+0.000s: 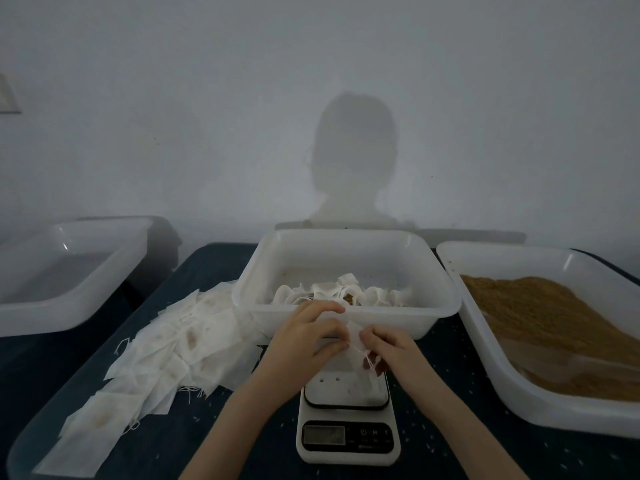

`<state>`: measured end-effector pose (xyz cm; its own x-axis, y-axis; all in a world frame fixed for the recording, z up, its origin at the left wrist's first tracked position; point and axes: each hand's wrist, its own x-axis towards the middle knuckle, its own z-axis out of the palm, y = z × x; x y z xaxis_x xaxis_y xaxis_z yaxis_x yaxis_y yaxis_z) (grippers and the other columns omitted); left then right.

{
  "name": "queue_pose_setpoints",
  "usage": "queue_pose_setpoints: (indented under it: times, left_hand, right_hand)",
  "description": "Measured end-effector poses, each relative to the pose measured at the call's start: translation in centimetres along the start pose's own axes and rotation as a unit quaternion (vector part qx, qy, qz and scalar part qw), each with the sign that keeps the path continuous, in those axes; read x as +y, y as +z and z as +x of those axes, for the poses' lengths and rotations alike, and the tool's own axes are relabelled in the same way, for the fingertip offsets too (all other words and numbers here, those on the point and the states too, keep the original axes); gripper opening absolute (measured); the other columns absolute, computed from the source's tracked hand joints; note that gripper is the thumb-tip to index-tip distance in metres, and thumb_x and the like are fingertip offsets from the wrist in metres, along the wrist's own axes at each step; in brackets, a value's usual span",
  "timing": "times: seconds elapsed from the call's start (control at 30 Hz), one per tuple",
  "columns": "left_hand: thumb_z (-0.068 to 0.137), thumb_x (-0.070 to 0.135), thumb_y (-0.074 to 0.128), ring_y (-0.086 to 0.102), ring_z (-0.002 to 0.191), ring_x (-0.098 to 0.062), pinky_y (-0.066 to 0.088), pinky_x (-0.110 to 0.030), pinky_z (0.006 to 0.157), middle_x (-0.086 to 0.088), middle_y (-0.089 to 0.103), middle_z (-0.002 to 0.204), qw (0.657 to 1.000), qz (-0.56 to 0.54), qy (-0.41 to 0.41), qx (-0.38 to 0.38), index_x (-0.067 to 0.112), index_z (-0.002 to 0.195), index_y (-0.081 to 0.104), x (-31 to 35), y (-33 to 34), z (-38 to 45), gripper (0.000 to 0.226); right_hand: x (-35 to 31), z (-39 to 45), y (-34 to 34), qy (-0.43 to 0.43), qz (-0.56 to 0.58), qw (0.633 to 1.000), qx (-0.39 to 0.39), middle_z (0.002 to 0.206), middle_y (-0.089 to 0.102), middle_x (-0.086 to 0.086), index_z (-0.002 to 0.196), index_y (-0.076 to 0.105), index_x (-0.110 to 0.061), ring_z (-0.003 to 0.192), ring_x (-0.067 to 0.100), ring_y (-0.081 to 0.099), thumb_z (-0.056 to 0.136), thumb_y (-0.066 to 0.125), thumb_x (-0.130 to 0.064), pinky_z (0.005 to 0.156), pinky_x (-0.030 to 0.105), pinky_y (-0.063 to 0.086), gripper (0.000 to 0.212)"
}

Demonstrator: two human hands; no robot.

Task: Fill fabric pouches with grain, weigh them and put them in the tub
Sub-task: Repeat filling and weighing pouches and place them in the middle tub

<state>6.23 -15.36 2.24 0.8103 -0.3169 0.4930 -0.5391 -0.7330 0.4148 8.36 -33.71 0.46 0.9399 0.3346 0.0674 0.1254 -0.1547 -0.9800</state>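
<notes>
Both hands are up over the scale (347,410), just in front of the middle tub (346,323), working one small white pouch (355,332) btwn them. Left hand (308,336) has its fingers curled, thumb and fingertips pinching the pouch's left edge; right hand (388,348) is curled too, pinching the pouch's right side w/ thin white strings (369,362) trailing down from under its fingers. Can't tell whether the pouch has grain in it, it's mostly hidden by the fingers. The pouch is held in the air above the scale's white plate, not resting on it, right by the tub's near wall. Scale sits on the dark table (450,375), centre front, display at the near end; the readout is too dim to read. Middle tub is white plastic and holds a loose heap of white pouches (346,292) w/ a bit of brown showing among them. To the right, a bigger white tub (485,341) w/ a mound of brown grain (540,313), high at the back, sloping to the front. To the left of the scale, a spread pile of flat pouches (166,348), some w/ brownish stains, strings sticking out, fanned from the middle tub's left corner down to the table's near left edge. Far left, another white tub (69,306), apart from the rest; nothing visible inside. Small pale specks scattered on the table near the scale. A person's shadow (353,157) falls on the pale wall (485,98) behind.
</notes>
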Motion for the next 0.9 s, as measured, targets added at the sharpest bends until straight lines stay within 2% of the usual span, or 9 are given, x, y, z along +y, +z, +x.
queue_pose_setpoints:
  times: [0.07,0.17,0.27,0.4,0.57,0.63,0.73,0.8,0.9]
  left_hand:
    - [0.088,0.022,0.066,0.044,0.122,-0.011,0.036,-0.026,0.104,0.007,0.055,0.124,0.999,0.036,0.025,0.002,0.017,0.089,0.07,0.0,-0.2,0.4,0.007]
    - [0.09,0.026,0.063,0.046,0.121,-0.012,0.032,-0.02,0.099,0.004,0.058,0.124,0.993,0.105,0.055,-0.012,0.018,0.091,0.07,0.2,-0.1,0.7,0.011]
    - [0.089,0.023,0.065,0.054,0.114,-0.017,0.044,-0.031,0.097,0.0,0.062,0.119,0.989,0.131,0.071,-0.019,0.016,0.089,0.07,0.6,0.4,0.7,0.008]
    - [0.084,0.021,0.069,0.061,0.103,-0.019,0.053,-0.033,0.083,0.0,0.065,0.109,0.987,0.133,0.086,0.006,0.017,0.083,0.068,1.3,0.8,0.6,0.005]
    - [0.087,0.024,0.056,0.059,0.105,-0.016,0.051,-0.028,0.085,0.001,0.064,0.11,0.989,0.111,0.1,0.016,0.017,0.087,0.066,1.8,0.8,0.8,0.013]
    - [0.091,0.024,0.055,0.05,0.114,-0.008,0.045,-0.022,0.092,0.005,0.059,0.118,0.996,0.062,0.069,0.001,0.017,0.092,0.065,1.5,1.0,0.8,0.012]
    - [0.092,0.031,0.049,0.038,0.117,0.004,0.033,-0.009,0.096,0.009,0.055,0.124,0.998,0.026,0.055,-0.021,0.018,0.095,0.064,1.3,1.4,0.6,0.02]
    - [0.091,0.034,0.048,0.041,0.117,0.001,0.028,-0.004,0.092,0.009,0.056,0.124,0.997,0.039,0.059,-0.028,0.018,0.095,0.065,1.6,1.6,0.6,0.023]
    - [0.091,0.036,0.047,0.046,0.118,-0.004,0.031,-0.009,0.095,0.008,0.057,0.124,0.997,0.032,0.06,-0.027,0.019,0.097,0.066,2.1,1.9,0.6,0.026]
  right_hand:
    - [0.1,0.1,-0.4,-0.017,-0.144,0.989,0.025,0.066,0.06,-0.008,0.079,0.063,-0.017,0.063,0.007,0.056,0.094,0.057,-0.023,0.059,0.016,0.045,0.017]
    - [0.1,0.0,-0.4,-0.09,-0.371,0.921,0.078,0.074,0.059,-0.014,0.085,0.052,-0.033,0.068,0.002,0.057,0.09,0.062,-0.028,0.06,0.016,0.048,0.012]
    - [0.2,-0.1,-0.2,-0.176,-0.416,0.89,0.065,0.087,0.055,-0.017,0.088,0.057,-0.026,0.071,0.002,0.054,0.091,0.058,-0.013,0.059,0.012,0.043,0.014]
    - [0.5,0.1,-0.5,-0.173,-0.441,0.88,0.035,0.107,0.06,-0.014,0.107,0.069,-0.023,0.085,0.004,0.056,0.094,0.049,-0.01,0.058,0.005,0.033,0.027]
    - [-0.5,-0.1,-0.5,-0.089,-0.375,0.923,-0.004,0.073,0.068,0.002,0.084,0.072,-0.022,0.063,0.014,0.059,0.091,0.053,-0.023,0.063,0.031,0.052,0.02]
    - [-1.0,-0.2,-0.8,-0.07,-0.372,0.925,0.009,0.067,0.066,0.003,0.078,0.073,-0.023,0.055,0.01,0.054,0.089,0.055,-0.032,0.059,0.027,0.048,0.023]
    - [-1.7,-0.5,-1.4,-0.062,-0.479,0.876,0.0,0.071,0.064,-0.011,0.091,0.073,-0.036,0.059,0.004,0.053,0.09,0.052,-0.041,0.053,0.014,0.041,0.022]
    - [-2.1,-0.7,-1.6,-0.063,-0.505,0.861,-0.018,0.073,0.063,-0.014,0.092,0.072,-0.036,0.059,0.001,0.047,0.093,0.052,-0.038,0.049,0.009,0.031,0.02]
    - [-2.2,-1.0,-1.8,-0.043,-0.506,0.86,-0.047,0.06,0.049,-0.011,0.071,0.061,-0.027,0.055,0.005,0.044,0.094,0.047,-0.024,0.047,0.012,0.029,0.027]
